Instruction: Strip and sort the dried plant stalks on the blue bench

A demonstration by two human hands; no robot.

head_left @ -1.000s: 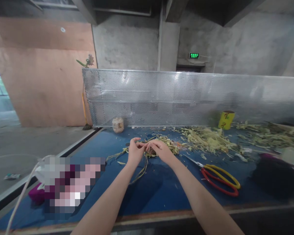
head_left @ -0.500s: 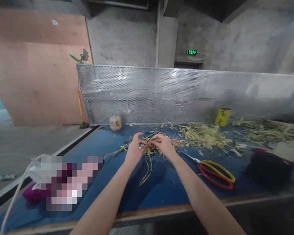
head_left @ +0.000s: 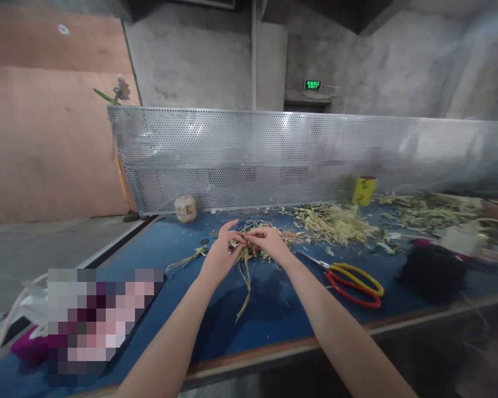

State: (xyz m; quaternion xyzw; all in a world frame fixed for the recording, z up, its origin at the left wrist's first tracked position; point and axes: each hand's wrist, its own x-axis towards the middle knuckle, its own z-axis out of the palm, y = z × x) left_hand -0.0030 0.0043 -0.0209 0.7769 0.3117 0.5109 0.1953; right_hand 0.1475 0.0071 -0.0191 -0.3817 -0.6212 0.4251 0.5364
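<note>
My left hand (head_left: pixel 223 250) and my right hand (head_left: pixel 269 244) meet over the blue table, fingertips pinched together on thin, dry, yellow-green plant strips (head_left: pixel 244 276). The strips hang down from between the fingers, with their ends toward me. How they are joined is hidden by my fingers. A small heap of plant scraps (head_left: pixel 268 255) lies behind and beneath the hands. Left of my left hand rests a separate knotted strand (head_left: pixel 186 258). To the right of my right forearm lie scissors (head_left: pixel 327 266) with one yellow and one red handle, their blades pointing at the hands.
Loose pale strips (head_left: pixel 340 224) are piled at the back right, near a yellow can (head_left: pixel 364 190). A whitish jar (head_left: pixel 185 209) stands back left. A perforated metal panel (head_left: pixel 232 149) borders the table. A black bundle (head_left: pixel 434 271) sits right; a blurred-out flat object (head_left: pixel 108 326) lies left.
The view has turned slightly right, so everything sits further left. Both hands stay pinched on the strips; my fingers have shifted slightly and the hanging ends now lie closer together.
</note>
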